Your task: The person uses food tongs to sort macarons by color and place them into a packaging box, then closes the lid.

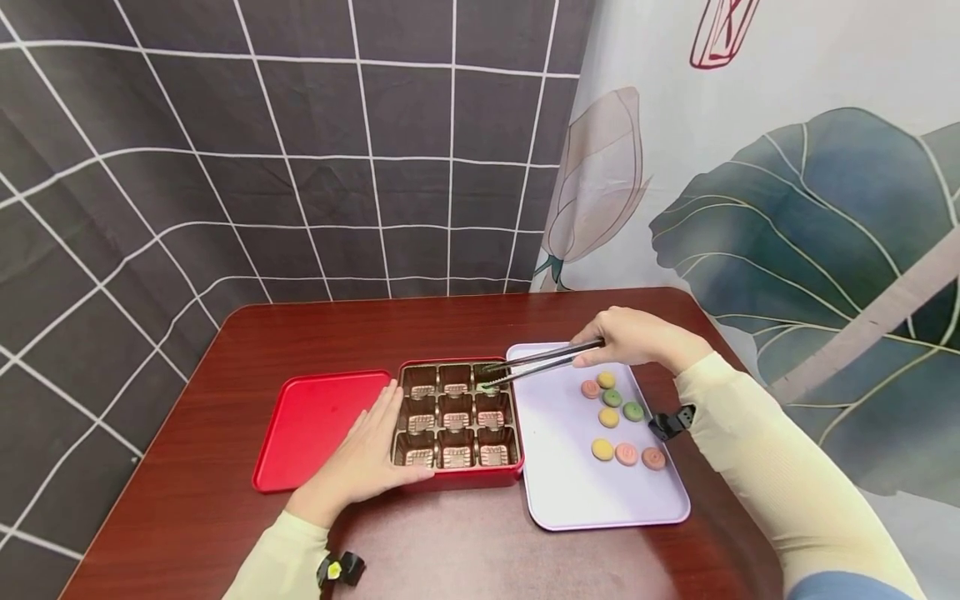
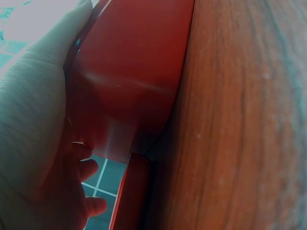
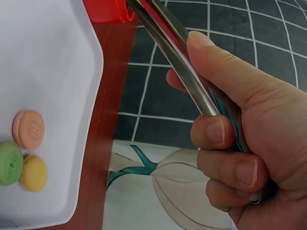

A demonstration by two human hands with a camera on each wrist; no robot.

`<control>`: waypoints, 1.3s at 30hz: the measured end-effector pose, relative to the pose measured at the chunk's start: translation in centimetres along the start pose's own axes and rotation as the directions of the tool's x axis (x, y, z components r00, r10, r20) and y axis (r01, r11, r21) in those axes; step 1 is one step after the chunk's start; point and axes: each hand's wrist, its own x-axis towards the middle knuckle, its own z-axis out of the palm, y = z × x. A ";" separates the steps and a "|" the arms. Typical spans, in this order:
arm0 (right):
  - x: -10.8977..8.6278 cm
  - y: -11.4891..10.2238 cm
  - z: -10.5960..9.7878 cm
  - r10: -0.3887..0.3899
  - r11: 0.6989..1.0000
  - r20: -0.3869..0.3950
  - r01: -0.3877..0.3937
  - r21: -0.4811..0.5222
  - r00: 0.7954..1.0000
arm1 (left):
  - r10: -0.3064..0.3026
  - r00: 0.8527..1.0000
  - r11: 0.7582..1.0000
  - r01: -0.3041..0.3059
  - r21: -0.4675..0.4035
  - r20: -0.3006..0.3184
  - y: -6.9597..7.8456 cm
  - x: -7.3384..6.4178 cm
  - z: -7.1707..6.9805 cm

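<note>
My right hand (image 1: 626,337) grips metal tongs (image 1: 551,358), whose arms reach left over a red box (image 1: 468,477). The tongs' tips sit in the far right compartment of the box's brown plastic insert (image 1: 455,414), with a bit of green between or under them. In the right wrist view, fingers and thumb wrap round the tongs (image 3: 187,76). My left hand (image 1: 367,454) lies along the box's left side with straight fingers, its thumb at the near left corner. In the left wrist view, the thumb lies along the top of the red box wall (image 2: 129,72).
Right of the box is a pale lilac tray (image 1: 558,492) with several yellow, green, pink and brownish macarons (image 1: 602,449). A flat red lid (image 1: 322,425) lies to the left, partly under the left hand in view. All stand on a reddish wooden table (image 1: 442,550).
</note>
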 end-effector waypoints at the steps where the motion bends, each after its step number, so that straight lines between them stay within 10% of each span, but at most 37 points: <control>1: -0.3 0.1 0.0 -0.002 1.000 -0.008 0.002 0.009 1.000 | -0.001 1.000 1.000 0.001 0.001 0.000 0.0 0.0 0.0; 39: -16.8 7.8 2.3 0.311 0.940 -0.190 -0.272 0.205 0.931 | -0.007 1.000 1.000 0.007 -0.012 0.007 -0.2 0.3 0.1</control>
